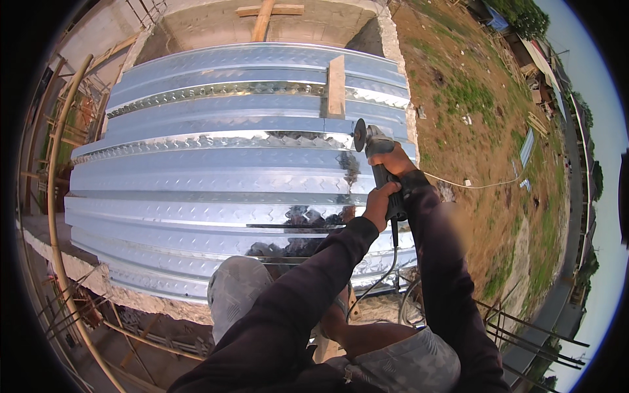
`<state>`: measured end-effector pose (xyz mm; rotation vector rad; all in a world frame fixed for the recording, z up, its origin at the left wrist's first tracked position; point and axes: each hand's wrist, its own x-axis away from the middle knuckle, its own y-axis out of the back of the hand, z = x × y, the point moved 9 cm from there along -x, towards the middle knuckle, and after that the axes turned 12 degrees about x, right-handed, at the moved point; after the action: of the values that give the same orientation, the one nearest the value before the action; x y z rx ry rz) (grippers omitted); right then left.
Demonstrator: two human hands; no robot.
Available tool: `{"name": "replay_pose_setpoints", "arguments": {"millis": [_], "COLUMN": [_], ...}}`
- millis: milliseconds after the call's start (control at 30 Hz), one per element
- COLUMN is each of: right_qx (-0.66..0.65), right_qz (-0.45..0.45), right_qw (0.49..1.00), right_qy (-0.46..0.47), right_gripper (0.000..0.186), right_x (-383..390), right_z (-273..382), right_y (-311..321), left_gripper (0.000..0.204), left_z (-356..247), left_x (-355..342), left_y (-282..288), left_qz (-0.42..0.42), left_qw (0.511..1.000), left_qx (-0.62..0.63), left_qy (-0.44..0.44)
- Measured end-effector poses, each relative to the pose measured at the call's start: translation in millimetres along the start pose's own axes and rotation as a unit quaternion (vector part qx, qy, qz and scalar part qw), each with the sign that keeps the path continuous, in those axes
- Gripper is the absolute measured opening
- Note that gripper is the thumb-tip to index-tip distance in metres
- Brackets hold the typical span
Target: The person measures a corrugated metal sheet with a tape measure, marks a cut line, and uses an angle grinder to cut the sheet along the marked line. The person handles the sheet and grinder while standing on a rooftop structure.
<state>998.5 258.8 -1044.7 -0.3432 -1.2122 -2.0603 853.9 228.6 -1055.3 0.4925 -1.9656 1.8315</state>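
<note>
Both my hands hold an angle grinder (378, 139) over the right part of the shiny metal decking sheets (216, 170). My right hand (391, 159) is wrapped round the grinder near its head. Lower down, my left hand (378, 207) grips the rear of its body. The thin cutting disc (360, 135) stands on edge at a raised rib of the decking; whether it touches the metal, I cannot tell. A dark cord (395, 236) runs down from the grinder toward my legs. Just beyond the disc lies a short wooden board (336, 86) across the ribs.
Rough concrete wall edges (396, 49) border the decking. Dark steel bars (288, 226) lie on it near my knee. To the right, a drop leads to grassy brown ground (452, 98), with a pale cable (478, 186) across it. Bamboo poles (60, 150) stand left; rebar (531, 344) juts out lower right.
</note>
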Motion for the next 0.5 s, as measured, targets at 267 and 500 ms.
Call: {"name": "replay_pose_setpoints", "arguments": {"millis": [267, 500], "right_qx": [-0.025, -0.016], "right_qz": [-0.056, 0.001], "right_qw": [0.998, 1.000], "right_qy": [0.005, 0.014], "right_gripper": [0.051, 0.089], "right_x": [-5, -26], "right_z": [-2, -16], "right_y": [2, -4], "left_gripper": [0.024, 0.025], "left_z": [-10, -11], "left_x": [5, 6], "left_y": [-8, -10], "left_qz": [-0.016, -0.029], "left_qw": [0.999, 0.999], "left_qx": [0.032, 0.030], "left_qy": [-0.017, -0.014]}}
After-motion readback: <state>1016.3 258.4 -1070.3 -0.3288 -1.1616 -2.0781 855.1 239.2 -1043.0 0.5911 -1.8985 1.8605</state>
